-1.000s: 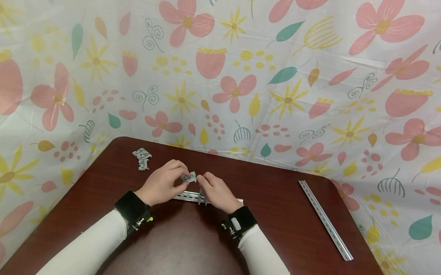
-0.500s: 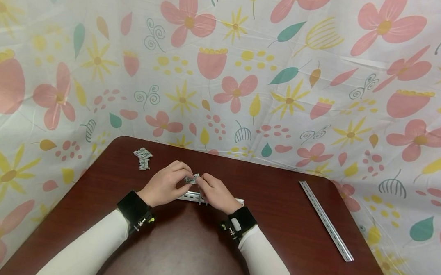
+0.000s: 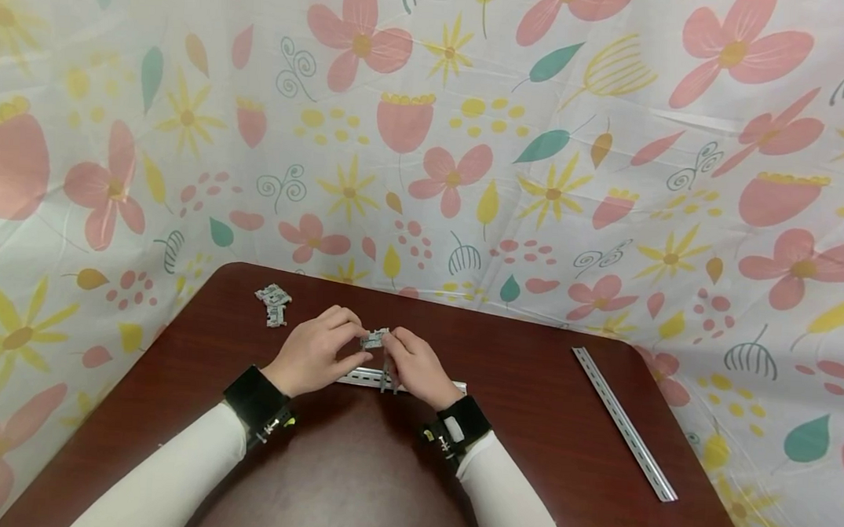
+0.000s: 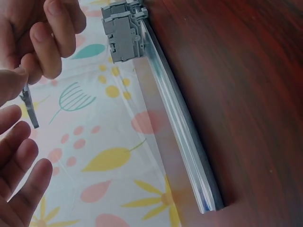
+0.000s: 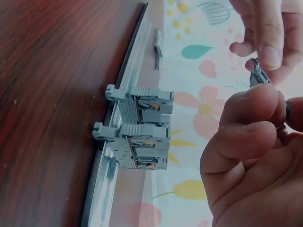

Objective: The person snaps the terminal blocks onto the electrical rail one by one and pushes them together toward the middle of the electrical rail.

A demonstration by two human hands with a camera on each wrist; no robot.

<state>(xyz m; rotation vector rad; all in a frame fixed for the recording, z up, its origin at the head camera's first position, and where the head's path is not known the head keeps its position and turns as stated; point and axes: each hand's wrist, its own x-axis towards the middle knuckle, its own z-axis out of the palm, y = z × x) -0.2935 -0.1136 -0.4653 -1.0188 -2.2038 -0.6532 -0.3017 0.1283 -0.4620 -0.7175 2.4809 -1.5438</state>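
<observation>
A small grey DIN-rail terminal block [image 3: 374, 339] is held above the table between the thumb and fingers of my right hand [image 3: 420, 371]. My left hand [image 3: 319, 353] reaches in from the other side, its fingertips right at the block's left end. In the left wrist view, the left fingers [image 4: 31, 147] are spread beside the thin block [image 4: 29, 108]. Below the hands lies a slotted metal DIN rail [image 3: 360, 376]. Two grey terminal blocks stand on it side by side, the upper one [image 5: 151, 101] and lower one [image 5: 149, 144] in the right wrist view.
Several loose terminal blocks [image 3: 275, 303] lie at the back left of the dark wooden table [image 3: 498, 455]. A second, longer metal rail [image 3: 623, 422] lies slanted on the right. A flower-print curtain [image 3: 451, 241] hangs behind the table's far edge.
The terminal block has shifted slightly right, from the left fingers toward the right hand, and has turned. The right fingertips have closed on it, and the left fingers have loosened a little.
</observation>
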